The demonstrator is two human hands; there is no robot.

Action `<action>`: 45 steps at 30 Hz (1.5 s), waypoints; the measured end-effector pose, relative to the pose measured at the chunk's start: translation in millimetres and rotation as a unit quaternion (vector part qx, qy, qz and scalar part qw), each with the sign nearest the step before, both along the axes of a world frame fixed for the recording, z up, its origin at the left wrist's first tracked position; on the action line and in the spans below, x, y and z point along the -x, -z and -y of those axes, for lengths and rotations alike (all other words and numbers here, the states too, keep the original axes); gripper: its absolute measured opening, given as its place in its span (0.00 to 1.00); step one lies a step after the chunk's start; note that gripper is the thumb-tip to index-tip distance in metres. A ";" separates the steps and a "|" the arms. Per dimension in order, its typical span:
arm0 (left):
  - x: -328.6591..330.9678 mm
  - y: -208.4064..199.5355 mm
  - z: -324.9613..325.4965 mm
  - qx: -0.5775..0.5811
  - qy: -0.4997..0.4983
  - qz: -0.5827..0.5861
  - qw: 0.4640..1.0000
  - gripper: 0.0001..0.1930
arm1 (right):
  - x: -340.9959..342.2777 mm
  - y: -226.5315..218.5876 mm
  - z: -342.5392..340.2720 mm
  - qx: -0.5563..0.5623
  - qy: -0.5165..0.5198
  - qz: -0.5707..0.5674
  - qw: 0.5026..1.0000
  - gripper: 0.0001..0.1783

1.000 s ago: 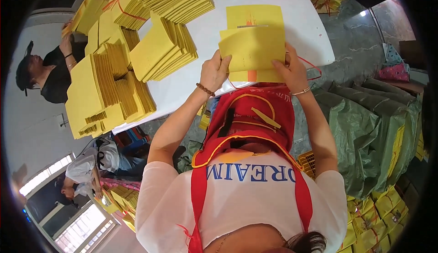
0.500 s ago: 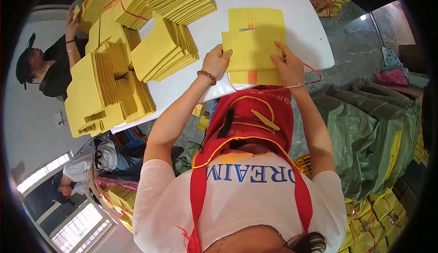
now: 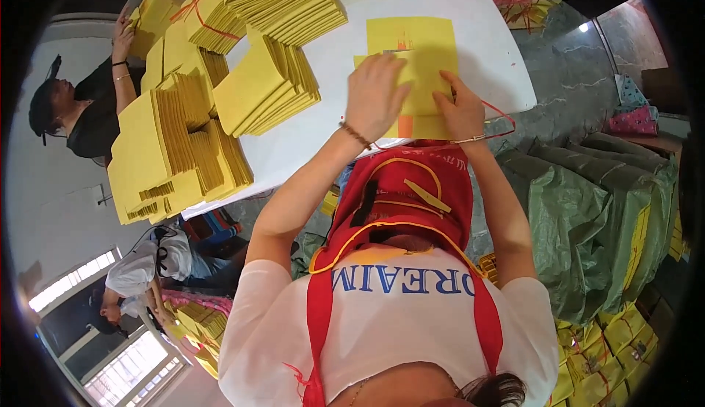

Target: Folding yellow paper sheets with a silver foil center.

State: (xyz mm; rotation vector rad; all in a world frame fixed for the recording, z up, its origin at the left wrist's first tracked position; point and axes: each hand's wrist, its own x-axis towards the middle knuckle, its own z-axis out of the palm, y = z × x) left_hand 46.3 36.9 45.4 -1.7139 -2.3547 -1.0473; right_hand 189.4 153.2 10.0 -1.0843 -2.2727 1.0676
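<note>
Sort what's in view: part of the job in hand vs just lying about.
Part of the job, apparently:
yellow paper under left hand and right hand
white table
folded yellow stacks, left

Probably just lying about:
green sacks, right
pink patterned item, far right

Just beyond the bulky green plastic sacks (image 3: pixel 562 220) lies a pink patterned bundle (image 3: pixel 633 121), grey streaked concrete-like floor (image 3: pixel 562 58) stretches to their upper left, and a bright barred window (image 3: pixel 136 369) shows far to their lower left.
</note>
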 end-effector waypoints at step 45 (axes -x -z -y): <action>4.9 15.1 -0.6 0.126 0.055 -0.145 0.980 0.28 | -18.9 -1.5 11.8 0.240 -0.011 -0.275 0.931 0.27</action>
